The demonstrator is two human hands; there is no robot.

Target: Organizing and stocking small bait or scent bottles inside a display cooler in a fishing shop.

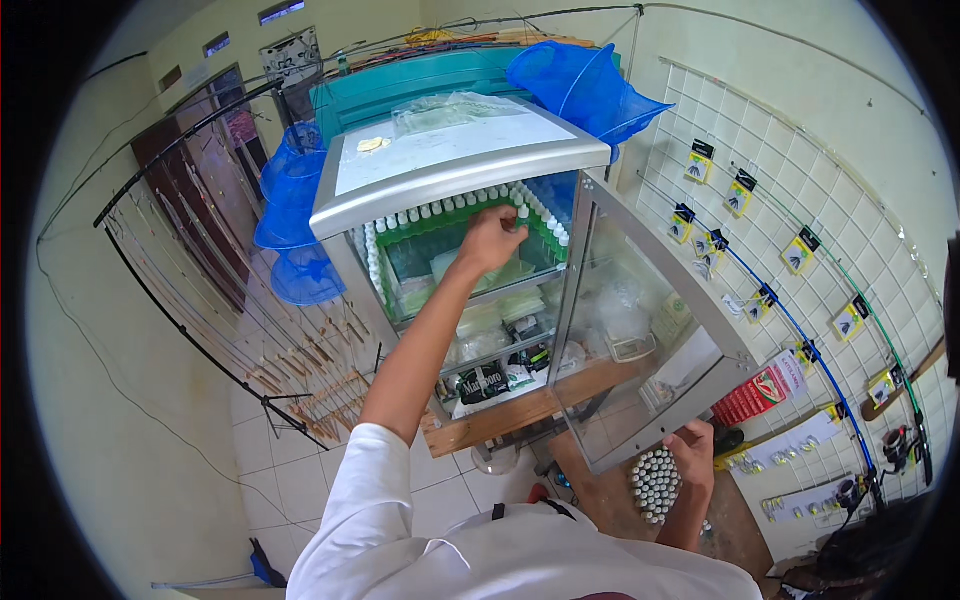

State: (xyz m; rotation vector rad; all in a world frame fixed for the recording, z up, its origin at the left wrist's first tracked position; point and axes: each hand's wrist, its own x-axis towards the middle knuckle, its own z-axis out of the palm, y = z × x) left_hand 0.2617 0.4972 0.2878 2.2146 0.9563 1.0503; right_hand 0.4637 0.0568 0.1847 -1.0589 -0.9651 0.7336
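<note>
My left hand [492,240] reaches into a glass display cabinet [460,168] and pinches a small white-capped bottle [523,213] at the right end of the back row. Rows of similar white-capped bottles [425,212] with green bodies line the back and sides of the top shelf. My right hand [690,455] is curled beside the lower corner of the open cabinet door [655,350]; whatever its fingers may hold is hidden. Just below that hand stands a cluster of white-capped bottles [655,487] on a brown surface [735,525].
Packets and plastic bags [490,340] fill the lower shelves. Blue nets [590,90] hang on both sides of the cabinet. On the right wall, a white grid [770,180] carries small tackle packs and rods. A rack of fishing rods [200,310] stands at left.
</note>
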